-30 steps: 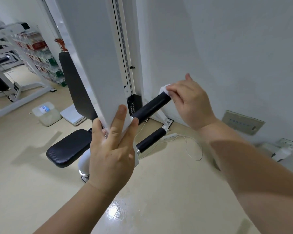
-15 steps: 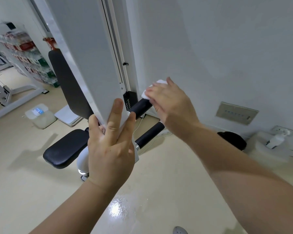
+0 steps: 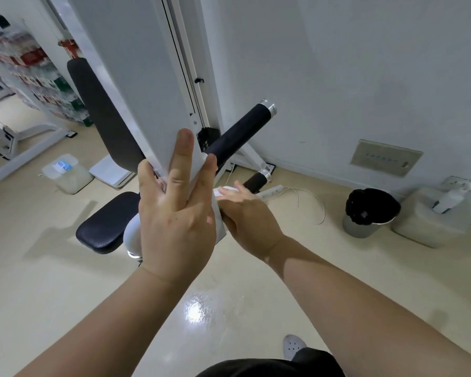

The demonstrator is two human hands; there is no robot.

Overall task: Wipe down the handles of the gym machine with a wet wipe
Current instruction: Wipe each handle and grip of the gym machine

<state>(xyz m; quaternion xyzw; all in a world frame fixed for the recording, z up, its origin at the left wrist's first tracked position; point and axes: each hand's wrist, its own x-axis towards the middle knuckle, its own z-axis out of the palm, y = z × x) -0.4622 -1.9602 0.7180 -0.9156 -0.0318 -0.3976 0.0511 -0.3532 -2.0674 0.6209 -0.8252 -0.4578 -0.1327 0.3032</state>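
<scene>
The white gym machine arm (image 3: 147, 85) slants down to two black handles. The upper handle (image 3: 239, 131) is bare, with a silver cap at its far end. My left hand (image 3: 174, 213) holds the lower end of the white arm, fingers spread around its edge. My right hand (image 3: 245, 216) wraps a white wet wipe (image 3: 223, 192) around the near part of the lower handle (image 3: 256, 180). Only that handle's far end and silver cap show beyond my fingers.
The black seat (image 3: 104, 221) and back pad (image 3: 98, 110) sit left of the arm. A lined waste bin (image 3: 370, 213), a big jug with a spray bottle (image 3: 452, 198), a power strip with cable (image 3: 272, 190) and a plastic box (image 3: 65, 174) stand on the floor.
My right hand left the upper handle's end, came down and toward me with the wipe, and now grips the lower handle. My left hand stayed on the white arm.
</scene>
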